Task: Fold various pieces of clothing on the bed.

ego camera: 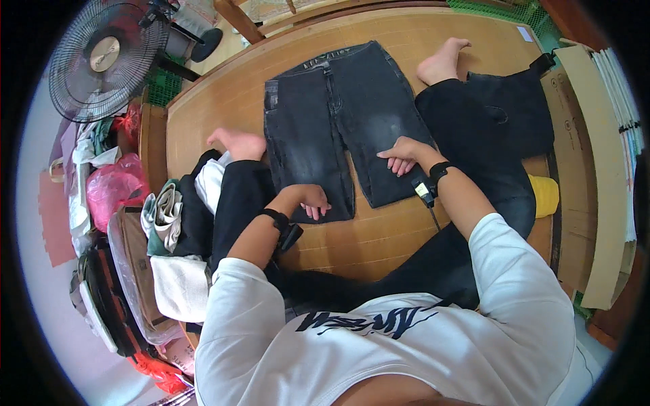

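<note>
Dark grey denim bottoms (325,122) lie front side up and spread flat before me, waistband away from me. The lower parts are faded. Over the lower end of the left leg hangs my left hand (314,200), fingers loosely bent and no cloth visibly pinched. My right hand (403,156) is over the other leg, higher up, its thumb side toward the middle and its fingers loosely curled. Nothing shows in either hand. Whether the fingertips press on the denim is hard to tell. Each wrist wears a black strap with a small device.
The denim rests on a bamboo mat (218,111) between my legs. Folded clothes (177,218) are stacked at left, near a standing fan (106,61). At right stand a cardboard box (574,167), dark cloth (523,111) and a yellow object (544,196).
</note>
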Tool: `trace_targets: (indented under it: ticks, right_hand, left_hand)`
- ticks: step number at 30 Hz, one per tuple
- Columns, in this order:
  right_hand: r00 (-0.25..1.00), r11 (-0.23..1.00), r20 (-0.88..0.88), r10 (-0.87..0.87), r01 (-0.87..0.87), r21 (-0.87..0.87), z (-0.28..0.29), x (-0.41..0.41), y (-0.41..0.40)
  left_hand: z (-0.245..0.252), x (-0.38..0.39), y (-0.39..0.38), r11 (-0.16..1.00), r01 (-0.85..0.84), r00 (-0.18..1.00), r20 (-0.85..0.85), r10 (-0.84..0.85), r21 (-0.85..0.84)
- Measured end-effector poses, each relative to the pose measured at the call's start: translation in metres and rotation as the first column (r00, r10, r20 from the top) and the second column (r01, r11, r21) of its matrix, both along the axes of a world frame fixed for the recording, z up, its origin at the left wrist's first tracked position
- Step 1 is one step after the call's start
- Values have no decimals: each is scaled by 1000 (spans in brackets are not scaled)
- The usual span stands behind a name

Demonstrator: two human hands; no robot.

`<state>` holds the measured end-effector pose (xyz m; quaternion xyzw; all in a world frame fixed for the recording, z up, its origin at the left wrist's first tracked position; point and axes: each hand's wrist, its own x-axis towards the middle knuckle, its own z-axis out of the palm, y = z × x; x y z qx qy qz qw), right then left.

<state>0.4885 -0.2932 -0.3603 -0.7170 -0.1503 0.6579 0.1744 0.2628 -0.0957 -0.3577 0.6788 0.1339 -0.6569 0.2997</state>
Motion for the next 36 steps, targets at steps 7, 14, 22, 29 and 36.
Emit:
trace_targets:
  ticks: [7, 14, 22, 29, 36]
  right_hand:
    - [1000, 1000, -7, 3, -3, 12, 0, -16, -14]
    - [1000, 1000, -17, -21, 21, -19, -5, -41, -41]
    - [960, 988, 235, 153, -146, -49, 5, -53, -18]
    - [909, 660, 369, -194, -157, 734, 27, -134, 22]
    - [962, 629, 259, -85, -150, 763, 58, -215, 47]
  left_hand:
    - [-18, -27, -23, 999, -9, 1000, -7, 9, 52]
    - [37, -64, -46, 933, 179, 981, -133, -144, 312]
    - [-63, -137, 20, 823, -162, 950, -139, 279, 544]
    - [34, -99, -17, 766, -573, 819, 198, 538, 292]
    - [76, -79, -33, 755, -655, 533, 685, 497, -38]
